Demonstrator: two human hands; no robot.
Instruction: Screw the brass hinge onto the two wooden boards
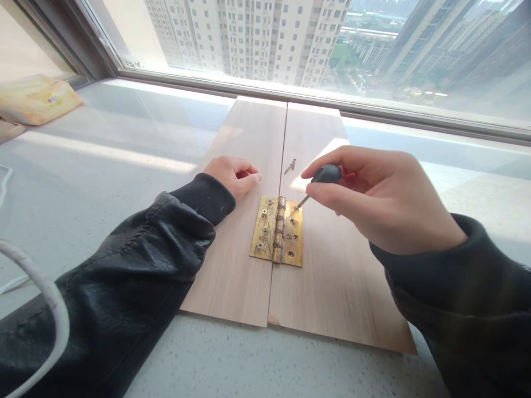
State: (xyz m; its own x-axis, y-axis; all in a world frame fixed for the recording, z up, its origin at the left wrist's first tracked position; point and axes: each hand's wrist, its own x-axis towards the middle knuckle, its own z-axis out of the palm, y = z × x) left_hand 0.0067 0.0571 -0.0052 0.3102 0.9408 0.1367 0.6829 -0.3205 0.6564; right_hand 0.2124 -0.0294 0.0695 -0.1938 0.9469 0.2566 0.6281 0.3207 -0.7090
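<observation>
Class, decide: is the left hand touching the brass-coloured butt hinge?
Apart: the head view shows a bare strip of wooden board between the left hand and the butt hinge.

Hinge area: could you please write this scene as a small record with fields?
Hinge: brass-coloured, spanning left board and right board
Left leaf: screws in place
Right leaf: three holes look open
Screwdriver: dark handle, tip at right leaf's far end
Right grip: holds screwdriver
Left grip: rests on left board
Loose screws: on right board, beyond hinge

Scuffed metal hinge (279, 228), matt wooden boards (332, 282), glossy leathery sleeve (136, 282)
</observation>
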